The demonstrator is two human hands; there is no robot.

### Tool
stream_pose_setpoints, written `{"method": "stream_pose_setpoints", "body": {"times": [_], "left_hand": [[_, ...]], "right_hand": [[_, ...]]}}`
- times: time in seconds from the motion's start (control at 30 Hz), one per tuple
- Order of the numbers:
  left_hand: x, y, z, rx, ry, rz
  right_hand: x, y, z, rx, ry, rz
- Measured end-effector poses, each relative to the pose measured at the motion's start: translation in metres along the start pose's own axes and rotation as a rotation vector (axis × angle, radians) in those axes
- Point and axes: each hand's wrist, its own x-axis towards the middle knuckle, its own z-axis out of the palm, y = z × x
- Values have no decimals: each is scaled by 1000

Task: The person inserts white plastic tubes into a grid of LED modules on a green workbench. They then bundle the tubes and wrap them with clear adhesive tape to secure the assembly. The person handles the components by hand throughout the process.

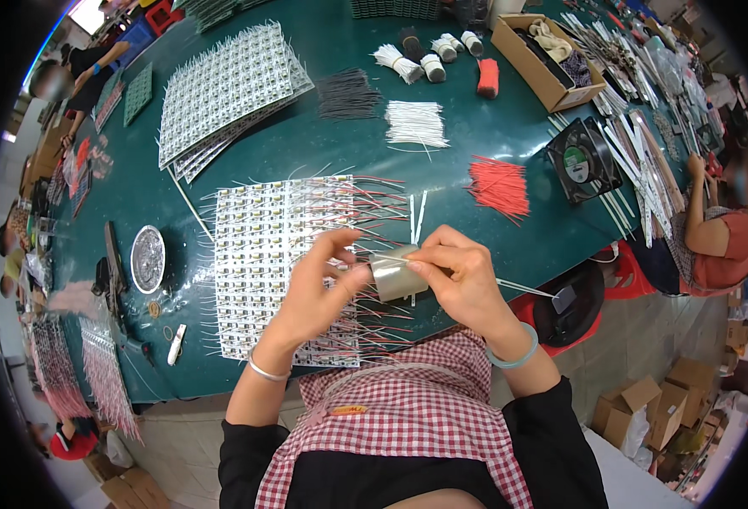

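A panel of small white circuit boards (259,254) lies on the green table in front of me, with red and dark wires sticking out along its right side and pale ones along its left. Just right of the panel is a wide, shiny tan roll of tape (397,282). My right hand (467,276) pinches a thin white wire (393,258) over the roll, thumb and forefinger together. On the roll's left side, my left hand (323,284) is above the panel's right part, its thumb and fingers apart and holding nothing I can see. Two thin white strips (418,216) stand out behind the roll.
Bundles of black wires (348,93), white wires (416,124) and red wires (499,188) lie farther back. Stacked panels (229,89) occupy the far left. A round bowl (147,259) sits left, a black fan (579,161) right, near a cardboard box (548,64). Another person (717,229) works at right.
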Motion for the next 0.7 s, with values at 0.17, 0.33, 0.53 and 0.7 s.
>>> {"method": "stream_pose_setpoints", "body": {"times": [0.17,0.33,0.53,0.7], "left_hand": [[-5,5,22,90,-96,62],[3,6,22,57,-198,-45],[9,14,10,77,-254,16],[14,23,2,142,-237,128]], "right_hand": [[4,-11,-2,91,3,53],[2,-23,-8,82,-26,46],[-2,-29,-14,141,-52,78],[-6,-20,-16,367,-199,221]]}}
